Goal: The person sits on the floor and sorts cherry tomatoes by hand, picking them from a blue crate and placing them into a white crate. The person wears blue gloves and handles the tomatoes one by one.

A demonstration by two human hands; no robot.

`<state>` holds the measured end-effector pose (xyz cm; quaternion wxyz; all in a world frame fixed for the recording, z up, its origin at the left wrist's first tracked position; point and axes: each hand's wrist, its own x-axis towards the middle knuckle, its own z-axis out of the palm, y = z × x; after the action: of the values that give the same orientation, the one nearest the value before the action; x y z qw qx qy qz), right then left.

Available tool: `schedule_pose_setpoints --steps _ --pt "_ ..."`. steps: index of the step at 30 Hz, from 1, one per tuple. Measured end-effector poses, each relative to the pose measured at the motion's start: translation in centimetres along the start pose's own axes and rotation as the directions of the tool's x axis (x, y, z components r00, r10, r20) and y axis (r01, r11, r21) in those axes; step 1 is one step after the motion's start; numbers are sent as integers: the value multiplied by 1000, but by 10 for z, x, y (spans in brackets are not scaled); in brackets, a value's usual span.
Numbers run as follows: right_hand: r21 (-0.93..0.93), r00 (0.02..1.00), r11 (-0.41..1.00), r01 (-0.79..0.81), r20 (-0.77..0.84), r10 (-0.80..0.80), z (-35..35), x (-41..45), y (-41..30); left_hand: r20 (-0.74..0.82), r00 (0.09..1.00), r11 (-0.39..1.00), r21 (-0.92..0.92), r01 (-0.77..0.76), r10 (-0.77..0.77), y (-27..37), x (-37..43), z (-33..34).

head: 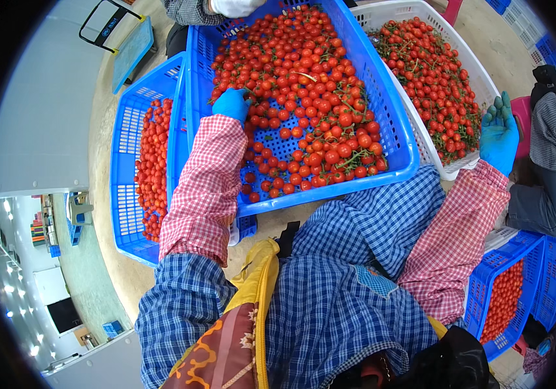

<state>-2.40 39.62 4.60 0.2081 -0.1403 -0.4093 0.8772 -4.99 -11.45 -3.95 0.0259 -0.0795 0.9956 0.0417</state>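
In front of me a blue plastic crate holds many loose red cherry tomatoes, some still on green stems. My left hand, in a blue glove, is inside its left side, fingers curled against the tomatoes. Whether a tomato is in those fingers is hidden. My right hand, in a blue glove with darkened fingertips, is raised beside the white plastic crate, palm showing and fingers extended, holding nothing. That crate carries cherry tomatoes on the vine.
At left stands another blue crate of loose tomatoes. More blue crates are at lower right. A co-worker's white-gloved hand rests near the far rim. Another person sits at right. A platform trolley is beyond, at upper left.
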Motion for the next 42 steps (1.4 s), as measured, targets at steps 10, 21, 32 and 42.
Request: schedule_pose_setpoints --steps 10,21,32,42 --pt "15 1000 1000 14 23 -15 0 -1 0 135 988 997 34 71 -75 -8 14 8" --pt "19 1000 1000 11 -7 -10 1 -3 0 241 967 993 96 64 -86 17 11 13" --pt "38 1000 999 19 0 -19 3 -2 -1 550 826 -150 -812 563 121 5 -17 -41" --pt "22 1000 1000 11 0 -11 1 -1 -1 255 967 968 -240 70 -7 32 -16 -7"
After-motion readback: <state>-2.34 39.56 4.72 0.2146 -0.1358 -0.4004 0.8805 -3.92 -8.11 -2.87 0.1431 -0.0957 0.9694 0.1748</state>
